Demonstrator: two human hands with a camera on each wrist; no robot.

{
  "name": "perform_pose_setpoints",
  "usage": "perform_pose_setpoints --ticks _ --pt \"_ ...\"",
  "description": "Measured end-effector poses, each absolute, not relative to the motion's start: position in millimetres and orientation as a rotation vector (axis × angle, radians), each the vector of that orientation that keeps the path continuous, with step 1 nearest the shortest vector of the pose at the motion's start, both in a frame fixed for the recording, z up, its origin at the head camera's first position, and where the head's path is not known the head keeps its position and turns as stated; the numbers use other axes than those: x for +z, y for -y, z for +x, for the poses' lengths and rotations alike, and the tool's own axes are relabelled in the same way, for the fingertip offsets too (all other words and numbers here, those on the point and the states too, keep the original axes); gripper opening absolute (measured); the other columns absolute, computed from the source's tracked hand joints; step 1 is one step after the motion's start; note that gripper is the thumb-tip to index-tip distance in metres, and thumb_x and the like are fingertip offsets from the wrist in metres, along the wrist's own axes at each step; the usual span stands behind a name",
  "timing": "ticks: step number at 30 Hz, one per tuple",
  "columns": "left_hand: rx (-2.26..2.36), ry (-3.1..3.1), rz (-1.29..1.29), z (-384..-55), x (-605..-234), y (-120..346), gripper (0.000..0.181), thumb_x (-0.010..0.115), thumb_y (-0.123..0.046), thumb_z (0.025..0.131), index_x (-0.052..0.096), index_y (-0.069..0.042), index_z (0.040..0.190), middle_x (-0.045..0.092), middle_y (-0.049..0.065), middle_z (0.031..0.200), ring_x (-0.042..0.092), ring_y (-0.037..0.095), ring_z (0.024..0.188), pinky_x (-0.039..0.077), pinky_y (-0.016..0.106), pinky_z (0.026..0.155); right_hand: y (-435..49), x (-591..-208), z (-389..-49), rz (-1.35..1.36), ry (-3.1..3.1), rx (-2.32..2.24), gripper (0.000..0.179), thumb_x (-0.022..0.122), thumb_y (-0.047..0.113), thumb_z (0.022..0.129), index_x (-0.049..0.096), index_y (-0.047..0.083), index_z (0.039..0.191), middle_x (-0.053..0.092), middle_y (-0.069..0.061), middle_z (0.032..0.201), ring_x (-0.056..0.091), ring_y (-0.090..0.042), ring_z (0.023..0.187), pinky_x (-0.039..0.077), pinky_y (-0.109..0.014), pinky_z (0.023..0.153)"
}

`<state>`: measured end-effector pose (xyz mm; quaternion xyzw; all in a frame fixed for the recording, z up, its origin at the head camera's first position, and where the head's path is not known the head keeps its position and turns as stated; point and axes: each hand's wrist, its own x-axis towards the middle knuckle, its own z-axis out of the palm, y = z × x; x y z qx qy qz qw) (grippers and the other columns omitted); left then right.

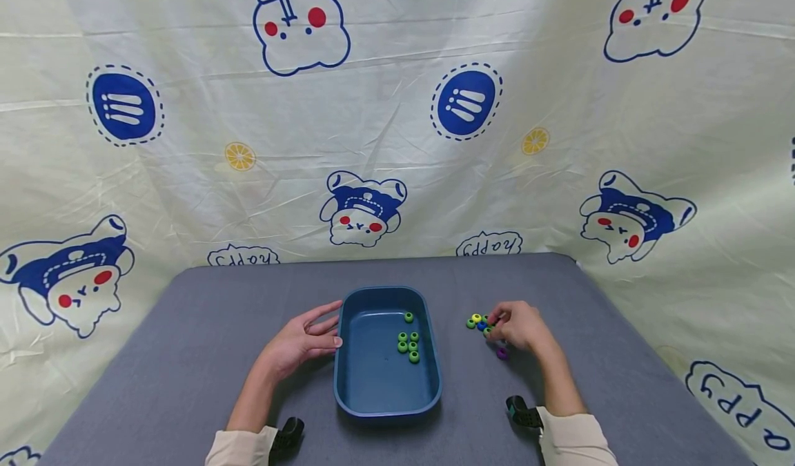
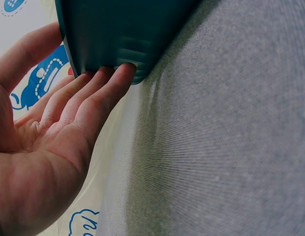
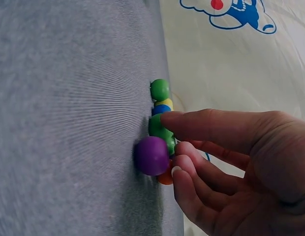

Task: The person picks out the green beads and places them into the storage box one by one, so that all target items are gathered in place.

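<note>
My left hand (image 1: 301, 340) rests at the left wall of a blue rectangular bin (image 1: 366, 390). Its fairly straight fingers (image 2: 101, 101) touch the bin's outer side, with the thumb near the rim. Inside the bin lie several green beads (image 1: 414, 357), towards its right side. My right hand (image 1: 519, 324) is over a small cluster of beads right of the bin, thumb and fingers bent. Its thumb tip meets a green bead (image 3: 160, 127); I cannot tell whether the fingers pinch it. Beside it are a blue bead (image 1: 481, 326), a yellow bead (image 1: 476, 318) and a purple bead (image 3: 151, 156).
Another green bead (image 1: 470, 324) sits at the cluster's left edge. An orange bead (image 3: 165, 178) shows partly behind the purple one. The grey tabletop (image 1: 248, 300) ends at a printed pale curtain (image 1: 397, 121) behind. Black wrist straps (image 1: 524, 413) lie at the sleeve cuffs.
</note>
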<state>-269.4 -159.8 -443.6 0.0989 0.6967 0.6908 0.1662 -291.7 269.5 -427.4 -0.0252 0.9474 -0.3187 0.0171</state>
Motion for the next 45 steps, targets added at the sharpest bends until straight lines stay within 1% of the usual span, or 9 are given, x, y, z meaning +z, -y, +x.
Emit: perform_pose_setpoints --ticks 12,19,39,45 --pt "1.967 -1.981 0.28 -269.6 -443.8 159.4 0.074 0.072 -0.004 0.092 0.038 -0.012 0.157 0.043 0.021 0.156 0.051 0.038 0.138 0.056 0.04 0.097 -265.5 -432.9 -292.2 -0.076 -2.974 -0.959 0.021 0.085 0.007 0.069 0.073 0.008 0.086 0.066 0.0 0.072 0.054 -0.015 0.067 0.041 -0.029 0.06" --pt "1.972 -1.967 0.285 -269.9 -443.9 159.6 0.075 0.072 -0.004 0.092 0.037 -0.011 0.157 0.042 0.021 0.157 0.051 0.038 0.139 0.057 0.04 0.097 -266.4 -435.2 -293.8 -0.099 -2.995 -0.95 0.02 0.084 0.006 0.067 0.073 0.009 0.084 0.065 0.003 0.068 0.053 -0.015 0.065 0.04 -0.029 0.059" --pt "1.974 -1.964 0.29 -270.5 -443.2 160.8 0.074 0.072 -0.003 0.092 0.036 -0.01 0.157 0.042 0.021 0.156 0.05 0.038 0.139 0.056 0.04 0.098 -264.9 -436.5 -294.4 -0.076 -2.987 -0.911 0.018 0.084 0.007 0.07 0.075 0.01 0.086 0.062 0.003 0.068 0.052 -0.016 0.067 0.039 -0.029 0.058" --pt "1.971 -1.969 0.293 -270.3 -444.2 160.3 0.074 0.072 -0.003 0.092 0.037 -0.01 0.157 0.042 0.022 0.156 0.05 0.037 0.139 0.056 0.04 0.098 -263.8 -434.5 -294.2 -0.085 -2.997 -0.911 0.018 0.083 0.007 0.069 0.075 0.01 0.085 0.063 0.004 0.068 0.052 -0.017 0.068 0.039 -0.029 0.059"
